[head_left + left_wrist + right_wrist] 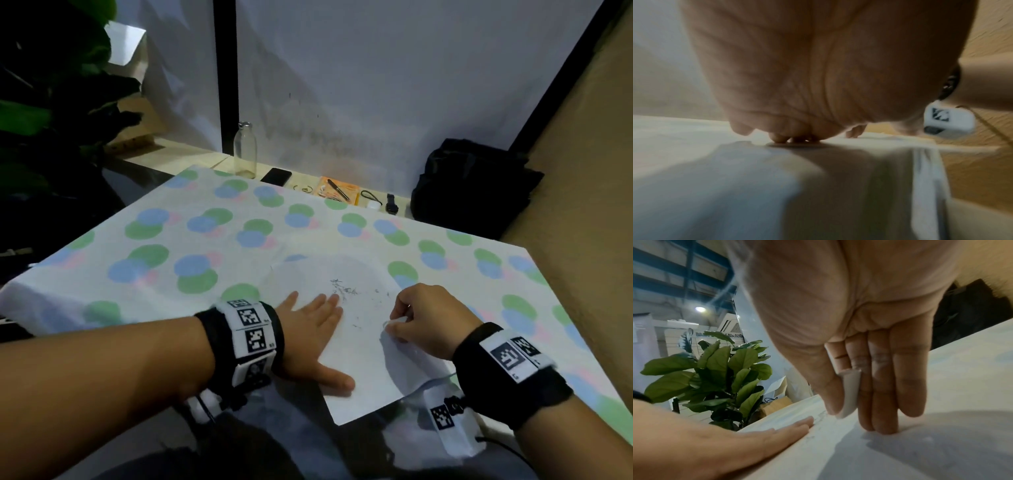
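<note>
Eraser (pixel 849 392): white, narrow block, pinched between the thumb and fingers of the right hand (pixel 428 322), lower tip down on the paper.
Sheet of paper (pixel 363 370): white, flat on the worktop under both hands; its near corner reaches the worktop's front edge.
Grey smudges (pixel 344 291): scattered on the paper, just beyond the left fingertips and to the left of the right hand.
Left hand (pixel 308 329): palm down, fingers straight and spread, pressing the paper's left edge, holding nothing.
Tablecloth (pixel 205 240): white with green, blue and pink dots, covers the worktop around both hands.
Well beyond the hands, along the far wall: clear glass bottle (pixel 245 150), dark phone (pixel 275 176), pen (pixel 338 189), black bag (pixel 472 181).
Far left of the left hand: large-leaved green plant (pixel 715 378).
</note>
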### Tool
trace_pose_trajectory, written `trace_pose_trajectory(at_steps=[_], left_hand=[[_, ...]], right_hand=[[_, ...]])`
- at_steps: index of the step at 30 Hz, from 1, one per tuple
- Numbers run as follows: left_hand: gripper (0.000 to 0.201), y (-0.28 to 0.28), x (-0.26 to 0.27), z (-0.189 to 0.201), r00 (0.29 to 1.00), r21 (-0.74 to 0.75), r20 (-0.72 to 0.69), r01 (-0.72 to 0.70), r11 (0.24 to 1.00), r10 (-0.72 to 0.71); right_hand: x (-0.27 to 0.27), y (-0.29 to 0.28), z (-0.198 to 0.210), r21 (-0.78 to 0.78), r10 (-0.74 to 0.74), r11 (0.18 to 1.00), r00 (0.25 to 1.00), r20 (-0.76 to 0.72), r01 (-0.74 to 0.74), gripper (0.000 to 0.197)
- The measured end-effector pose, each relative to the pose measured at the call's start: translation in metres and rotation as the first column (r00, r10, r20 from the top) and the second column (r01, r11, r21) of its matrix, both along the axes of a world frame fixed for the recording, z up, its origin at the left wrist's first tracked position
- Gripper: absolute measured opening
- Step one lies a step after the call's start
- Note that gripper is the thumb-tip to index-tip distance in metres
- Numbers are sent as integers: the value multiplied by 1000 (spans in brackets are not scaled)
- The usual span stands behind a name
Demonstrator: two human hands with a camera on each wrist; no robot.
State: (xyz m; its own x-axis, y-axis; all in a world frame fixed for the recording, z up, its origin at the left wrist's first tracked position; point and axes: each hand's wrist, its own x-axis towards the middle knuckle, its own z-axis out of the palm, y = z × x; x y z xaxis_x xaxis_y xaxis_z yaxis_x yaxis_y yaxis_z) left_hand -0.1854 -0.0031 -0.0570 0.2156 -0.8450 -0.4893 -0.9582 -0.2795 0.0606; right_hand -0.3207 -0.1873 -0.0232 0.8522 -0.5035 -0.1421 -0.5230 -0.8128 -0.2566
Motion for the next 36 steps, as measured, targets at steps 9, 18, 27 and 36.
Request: trace_pose_trajectory(at_steps=[9, 18, 27, 36], left_hand=[[128, -50, 37, 9, 985, -11, 11, -174, 985, 174], [113, -36, 13, 20, 992, -21, -88, 88, 996, -90], [117, -39, 2, 14, 989, 101, -71, 138, 985, -132], [115, -59, 19, 37, 1000, 10, 11, 24, 1000, -25]], right_hand=[[-17, 15, -1, 17, -30, 999, 999, 25, 30, 11], [-17, 20, -5, -28, -27, 999, 998, 52, 29, 9], [-9, 14, 3, 51, -72, 996, 997, -10, 73, 15], [6, 19, 12, -17, -37, 999, 992, -119, 36, 19]])
